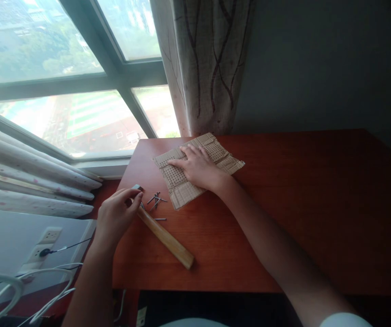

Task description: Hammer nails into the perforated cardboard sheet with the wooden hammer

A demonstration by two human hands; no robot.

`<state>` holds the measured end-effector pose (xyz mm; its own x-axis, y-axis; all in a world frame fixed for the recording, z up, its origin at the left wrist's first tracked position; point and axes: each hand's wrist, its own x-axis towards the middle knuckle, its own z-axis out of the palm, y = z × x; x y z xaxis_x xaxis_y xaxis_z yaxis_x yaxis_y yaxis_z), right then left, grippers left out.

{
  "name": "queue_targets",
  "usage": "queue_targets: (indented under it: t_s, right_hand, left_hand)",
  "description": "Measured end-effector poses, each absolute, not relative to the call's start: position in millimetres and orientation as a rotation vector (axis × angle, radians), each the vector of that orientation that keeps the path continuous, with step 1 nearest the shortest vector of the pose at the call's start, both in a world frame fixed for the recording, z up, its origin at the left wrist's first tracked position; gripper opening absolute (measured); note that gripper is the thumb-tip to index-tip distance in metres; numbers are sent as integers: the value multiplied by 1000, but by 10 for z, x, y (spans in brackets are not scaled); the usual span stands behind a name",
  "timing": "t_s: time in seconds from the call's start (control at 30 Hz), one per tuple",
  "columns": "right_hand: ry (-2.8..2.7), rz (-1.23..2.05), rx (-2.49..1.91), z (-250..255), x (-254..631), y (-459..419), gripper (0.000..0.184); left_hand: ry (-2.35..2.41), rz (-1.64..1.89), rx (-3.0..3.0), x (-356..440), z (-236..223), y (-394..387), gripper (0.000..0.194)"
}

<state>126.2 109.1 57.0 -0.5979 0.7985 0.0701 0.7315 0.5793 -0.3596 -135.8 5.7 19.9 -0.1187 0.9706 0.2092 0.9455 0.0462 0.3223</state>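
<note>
My right hand (197,167) lies flat with fingers spread on a piece of cardboard (185,195) dotted with rows of small holes. My left hand (118,213) is closed in a pinch above the hammer (168,238). A thin metal glint shows under its fingertips, too small to tell whether it is held. The hammer rests on the table, its wooden handle slanting toward the front edge; part of its head is hidden behind my left hand. Between the left hand and the cardboard lie several loose nails (156,199), with a single nail (160,219) nearer the handle.
The reddish-brown wooden table (304,204) extends to the right. A window (79,113) and curtain (212,68) stand behind it. Lower left, a wall socket (42,252) has a plug in it, and white cables (55,281) loop beside the table.
</note>
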Motion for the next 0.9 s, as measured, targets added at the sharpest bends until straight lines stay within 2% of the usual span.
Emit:
queue_targets:
  t_s: [0.23, 0.53, 0.77, 0.9]
  right_hand:
    - [-2583, 447, -1270, 598, 1258, 1086, 54]
    - [-2562, 348, -1215, 606, 1273, 1089, 48]
    - [-2498, 274, -1191, 726, 1380, 1097, 43]
    - [-2351, 249, -1340, 796, 1625, 1207, 50]
  left_hand:
    - [2037, 706, 2078, -1067, 228, 80, 30]
    - [1871, 913, 1760, -838, 238, 123, 30]
    - [1760, 1093, 1492, -614, 356, 227, 51]
    - [1753, 1099, 1409, -586, 395, 326, 58]
